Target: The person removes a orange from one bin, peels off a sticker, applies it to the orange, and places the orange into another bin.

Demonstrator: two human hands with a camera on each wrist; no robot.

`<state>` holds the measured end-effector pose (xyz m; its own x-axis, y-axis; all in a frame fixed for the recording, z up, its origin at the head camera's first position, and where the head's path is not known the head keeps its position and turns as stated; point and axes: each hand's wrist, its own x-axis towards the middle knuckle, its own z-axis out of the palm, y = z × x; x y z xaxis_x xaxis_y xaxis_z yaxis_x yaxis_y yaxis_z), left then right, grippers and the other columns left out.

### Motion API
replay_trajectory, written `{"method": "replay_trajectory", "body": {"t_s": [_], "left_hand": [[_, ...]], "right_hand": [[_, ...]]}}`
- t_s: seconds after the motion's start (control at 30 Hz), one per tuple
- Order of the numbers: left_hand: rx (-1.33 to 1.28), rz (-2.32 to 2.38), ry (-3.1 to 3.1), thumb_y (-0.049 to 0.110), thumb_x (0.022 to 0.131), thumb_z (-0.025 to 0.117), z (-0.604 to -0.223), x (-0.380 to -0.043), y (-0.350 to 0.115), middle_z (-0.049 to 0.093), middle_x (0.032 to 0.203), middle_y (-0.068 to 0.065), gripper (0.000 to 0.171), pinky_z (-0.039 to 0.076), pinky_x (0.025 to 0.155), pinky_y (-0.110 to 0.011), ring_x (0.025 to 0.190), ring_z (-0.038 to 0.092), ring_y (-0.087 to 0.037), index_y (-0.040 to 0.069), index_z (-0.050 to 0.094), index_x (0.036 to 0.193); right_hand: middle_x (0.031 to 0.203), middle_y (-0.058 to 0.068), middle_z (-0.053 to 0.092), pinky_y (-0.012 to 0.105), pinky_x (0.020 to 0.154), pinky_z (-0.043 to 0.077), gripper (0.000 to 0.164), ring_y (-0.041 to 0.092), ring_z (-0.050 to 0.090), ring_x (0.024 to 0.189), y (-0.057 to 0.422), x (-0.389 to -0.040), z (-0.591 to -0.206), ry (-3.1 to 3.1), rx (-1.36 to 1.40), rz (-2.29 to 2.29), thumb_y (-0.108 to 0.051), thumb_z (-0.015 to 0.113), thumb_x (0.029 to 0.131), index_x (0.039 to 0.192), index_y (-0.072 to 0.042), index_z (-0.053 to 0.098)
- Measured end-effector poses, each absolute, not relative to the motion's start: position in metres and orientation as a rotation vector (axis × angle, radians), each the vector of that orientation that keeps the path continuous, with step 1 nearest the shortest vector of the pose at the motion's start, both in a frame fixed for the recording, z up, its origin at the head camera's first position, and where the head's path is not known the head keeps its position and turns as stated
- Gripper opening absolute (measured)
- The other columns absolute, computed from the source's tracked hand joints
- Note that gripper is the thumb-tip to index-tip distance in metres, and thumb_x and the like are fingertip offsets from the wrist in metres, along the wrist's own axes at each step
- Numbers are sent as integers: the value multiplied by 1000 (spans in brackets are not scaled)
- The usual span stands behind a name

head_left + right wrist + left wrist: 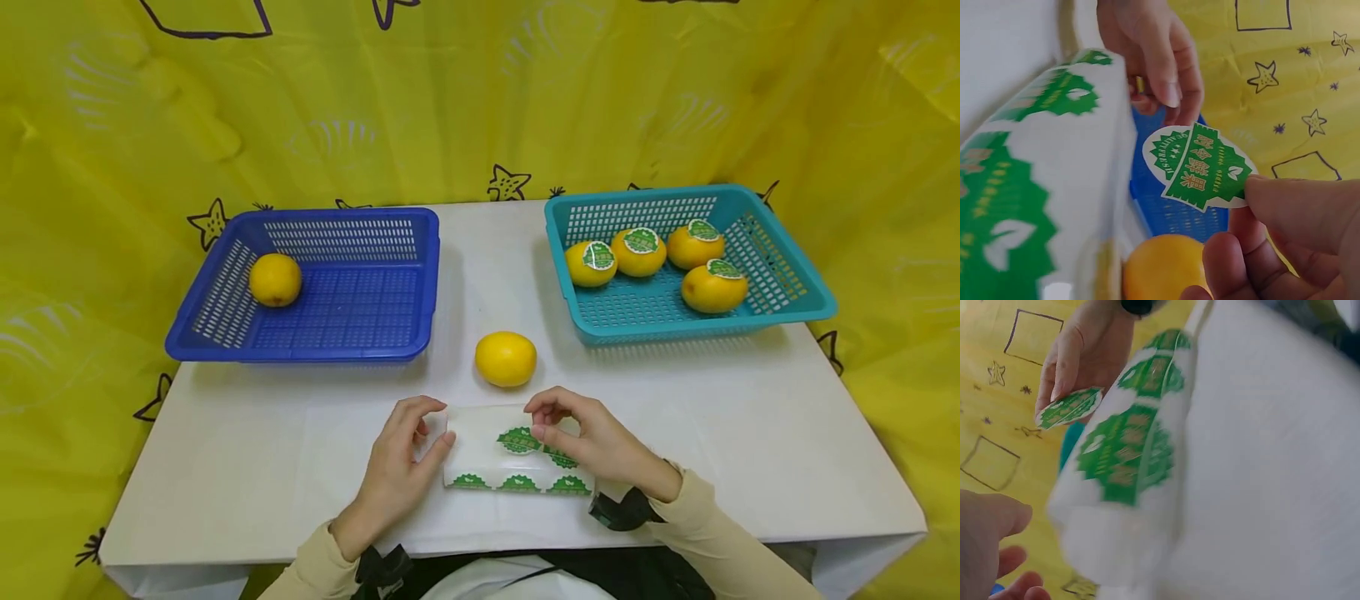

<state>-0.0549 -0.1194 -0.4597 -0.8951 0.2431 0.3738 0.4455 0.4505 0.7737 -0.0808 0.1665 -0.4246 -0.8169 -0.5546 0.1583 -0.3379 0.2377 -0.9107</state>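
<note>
Between thumb and fingers my right hand [596, 437] pinches a round green-and-white sticker [1200, 165], raised off the sticker sheet [472, 450]. That white sheet, its long edges curled over, lies before me with more green stickers along its near edge. Beside its left end is my left hand [393, 475], thumb and fingers loosely bent with nothing between them; the left wrist view shows a gap between these fingers [1013, 515] and the sheet. A plain yellow lemon [506, 359] rests on the table just beyond the sheet.
A blue basket [300, 352] at the back left contains one lemon [275, 280]. At the back right stands a teal basket [705, 327] with several stickered lemons [714, 288]. The white table [247, 467] ends at a yellow patterned curtain [450, 100].
</note>
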Motion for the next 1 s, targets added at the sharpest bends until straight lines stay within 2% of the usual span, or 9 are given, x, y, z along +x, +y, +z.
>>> {"method": "replay_trajectory", "body": {"t_s": [0.13, 0.23, 0.33, 0.5, 0.7, 0.9, 1.0], "left_hand": [[-837, -1330, -2466, 16, 93, 69, -434, -62, -115, 62, 100, 6, 14, 41, 57, -21, 70, 48, -9, 12, 67, 106], [-1026, -1331, -2471, 20, 95, 66, -419, -67, -108, 62, 89, 11, 8, 38, 54, -15, 64, 46, -3, 14, 68, 100], [-1103, -1302, -2472, 18, 94, 68, -410, -72, -102, 61, 84, 12, 4, 38, 54, -14, 62, 45, -2, 15, 68, 96], [-1112, -1288, -2476, 10, 92, 69, -408, -83, -99, 60, 81, 9, 5, 40, 54, -16, 64, 46, -3, 13, 66, 94], [-1087, -1401, -2469, 7, 93, 66, -403, -99, -100, 56, 81, 8, 6, 41, 53, -20, 66, 47, -6, 12, 63, 94], [-946, -1590, -2434, 6, 94, 65, -402, -114, -94, 58, 76, 6, 1, 44, 52, -24, 61, 50, -9, 7, 65, 94], [-829, -1662, -2453, 9, 95, 65, -405, -122, -89, 60, 74, 4, 6, 45, 50, -24, 59, 52, -9, 4, 67, 94]], "right_hand": [[92, -4, 60, 30, 79, 49, 21, 16, 57, 85, 165, -83, -413, 2308, -877, -1611, 0, 65, 93, 113, -2, 60], [92, -4, 61, 31, 80, 50, 22, 16, 58, 85, 161, -86, -405, 2301, -923, -1605, -1, 65, 93, 113, -6, 60], [92, -4, 61, 31, 80, 50, 23, 17, 58, 85, 156, -89, -400, 2294, -971, -1605, 0, 65, 93, 114, -9, 60], [92, -2, 62, 30, 79, 50, 24, 17, 58, 85, 153, -94, -394, 2311, -961, -1632, 1, 66, 91, 113, -7, 60], [101, 3, 60, 31, 78, 53, 25, 19, 60, 82, 153, -100, -391, 2394, -888, -1670, 2, 68, 90, 113, -4, 61], [90, -1, 63, 29, 71, 52, 7, 15, 59, 78, 156, -108, -393, 2517, -699, -1581, -9, 69, 92, 99, -8, 67], [85, 4, 65, 28, 65, 50, 8, 19, 58, 74, 155, -115, -396, 2532, -609, -1565, -14, 67, 94, 97, -7, 69]]}}
